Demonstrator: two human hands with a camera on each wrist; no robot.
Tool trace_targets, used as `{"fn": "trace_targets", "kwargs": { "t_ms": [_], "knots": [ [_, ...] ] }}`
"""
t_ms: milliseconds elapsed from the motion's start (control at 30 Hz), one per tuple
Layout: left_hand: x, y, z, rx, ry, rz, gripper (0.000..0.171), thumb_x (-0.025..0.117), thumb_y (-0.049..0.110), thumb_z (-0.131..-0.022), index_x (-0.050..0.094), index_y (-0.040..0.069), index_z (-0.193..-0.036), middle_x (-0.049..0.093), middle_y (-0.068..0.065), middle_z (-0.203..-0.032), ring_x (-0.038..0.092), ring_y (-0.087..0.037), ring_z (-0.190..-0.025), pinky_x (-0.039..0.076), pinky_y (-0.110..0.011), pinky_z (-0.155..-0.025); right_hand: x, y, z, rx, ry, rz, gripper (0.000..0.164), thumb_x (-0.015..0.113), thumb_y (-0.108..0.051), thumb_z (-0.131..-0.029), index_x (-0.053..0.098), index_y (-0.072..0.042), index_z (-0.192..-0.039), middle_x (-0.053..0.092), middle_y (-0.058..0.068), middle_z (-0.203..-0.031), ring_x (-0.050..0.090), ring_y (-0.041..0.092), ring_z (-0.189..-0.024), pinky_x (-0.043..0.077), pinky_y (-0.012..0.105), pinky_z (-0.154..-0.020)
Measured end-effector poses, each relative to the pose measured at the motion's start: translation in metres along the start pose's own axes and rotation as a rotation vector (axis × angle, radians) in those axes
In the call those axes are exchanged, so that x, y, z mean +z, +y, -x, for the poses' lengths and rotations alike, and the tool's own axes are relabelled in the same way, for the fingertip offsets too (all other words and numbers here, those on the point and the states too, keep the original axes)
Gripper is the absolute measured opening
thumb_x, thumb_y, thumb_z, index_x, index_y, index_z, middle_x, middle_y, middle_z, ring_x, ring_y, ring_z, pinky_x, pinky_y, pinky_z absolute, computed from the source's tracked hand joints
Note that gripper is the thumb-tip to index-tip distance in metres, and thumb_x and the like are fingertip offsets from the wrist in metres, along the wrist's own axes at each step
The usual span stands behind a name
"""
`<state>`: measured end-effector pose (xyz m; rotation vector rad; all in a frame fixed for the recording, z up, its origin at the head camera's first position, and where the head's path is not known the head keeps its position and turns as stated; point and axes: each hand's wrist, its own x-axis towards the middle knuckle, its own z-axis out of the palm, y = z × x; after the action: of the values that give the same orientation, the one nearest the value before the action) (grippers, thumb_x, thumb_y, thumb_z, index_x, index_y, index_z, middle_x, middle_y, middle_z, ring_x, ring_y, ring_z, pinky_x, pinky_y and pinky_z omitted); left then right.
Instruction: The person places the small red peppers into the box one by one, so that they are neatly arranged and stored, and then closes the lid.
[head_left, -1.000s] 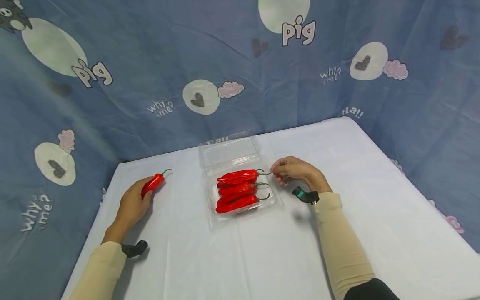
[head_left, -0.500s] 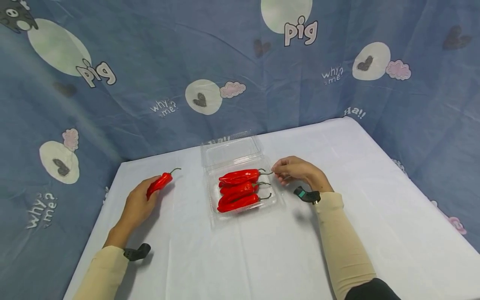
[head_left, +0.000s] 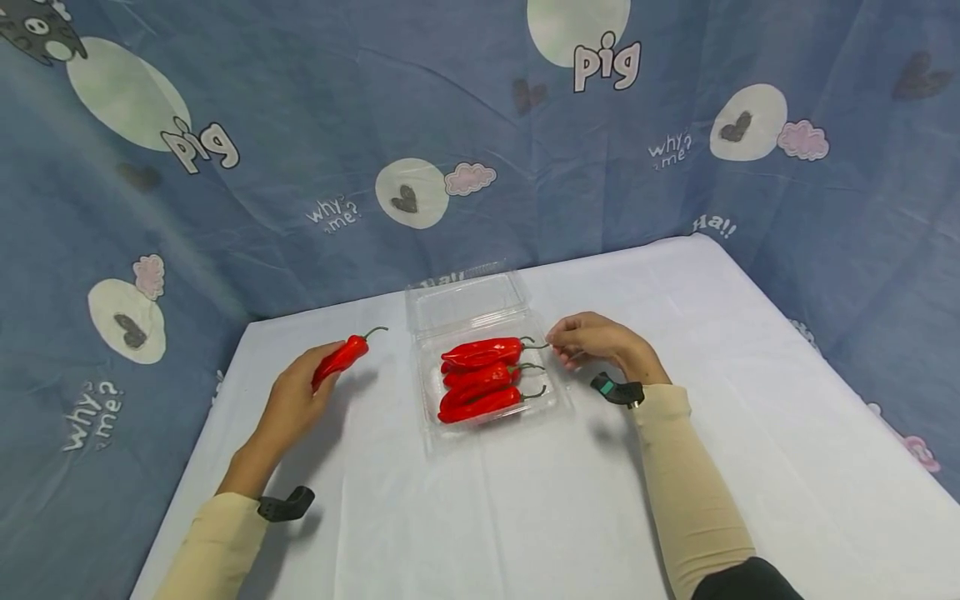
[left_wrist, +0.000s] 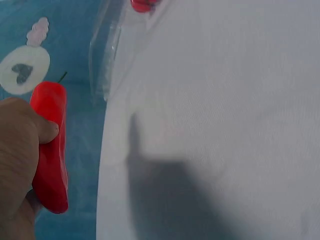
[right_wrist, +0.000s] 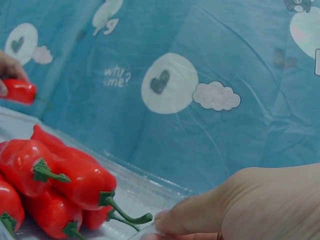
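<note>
A red chili pepper (head_left: 341, 360) with a green stem is gripped in my left hand (head_left: 295, 408), raised above the table to the left of the container. The thumb lies along the pepper (left_wrist: 52, 172) in the left wrist view. My right hand (head_left: 597, 342) pinches the right rim of an open clear plastic clamshell container (head_left: 468, 305), close beside a pepper stem. Several red peppers (right_wrist: 82, 175) lie piled inside it, stems pointing right. Its lid is folded back toward the far table edge. The right hand's lower fingers are partly hidden in the right wrist view.
A white cloth covers the table (head_left: 420, 517). Behind it and along the sides hangs a blue printed curtain (head_left: 300, 117), close to the table's back edge.
My left hand has moved to the right with the pepper, toward the container, and appears to have lifted it. The right hand stays at the container's rim.
</note>
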<state>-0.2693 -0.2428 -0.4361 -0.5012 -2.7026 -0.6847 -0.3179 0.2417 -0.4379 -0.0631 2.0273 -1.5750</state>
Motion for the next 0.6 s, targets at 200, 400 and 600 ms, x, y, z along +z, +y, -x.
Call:
{"fn": "trace_targets", "kwargs": {
  "t_ms": [200,400,600],
  "knots": [
    [0.000,0.012,-0.002,0.050,0.016,0.043,0.057,0.073,-0.002,-0.089,0.054,0.007,-0.143,0.060,-0.017,-0.133,0.059,-0.037,-0.113,0.051,-0.063,-0.092,-0.001,0.000,0.000,-0.007,-0.005,-0.002,0.032,0.057,-0.017,-0.102,0.057,0.008,-0.124,0.060,0.005,-0.083,0.060,0.014,-0.071,0.057,0.032,-0.073],
    [0.001,0.023,-0.001,0.045,0.005,0.066,0.058,0.073,0.000,-0.090,0.054,0.011,-0.143,0.060,-0.014,-0.134,0.059,-0.035,-0.113,0.053,-0.060,-0.092,-0.001,0.000,0.001,-0.022,-0.021,-0.001,0.032,0.056,-0.017,-0.103,0.056,0.009,-0.122,0.059,0.004,-0.082,0.059,0.014,-0.070,0.056,0.032,-0.073],
    [0.001,0.035,-0.001,0.081,0.008,0.083,0.059,0.074,-0.002,-0.088,0.055,0.011,-0.143,0.061,-0.014,-0.132,0.060,-0.035,-0.110,0.054,-0.060,-0.089,-0.001,0.002,0.000,-0.025,-0.025,-0.006,0.032,0.055,-0.016,-0.103,0.055,0.010,-0.122,0.059,0.005,-0.082,0.059,0.014,-0.070,0.056,0.032,-0.073]
  ]
}}
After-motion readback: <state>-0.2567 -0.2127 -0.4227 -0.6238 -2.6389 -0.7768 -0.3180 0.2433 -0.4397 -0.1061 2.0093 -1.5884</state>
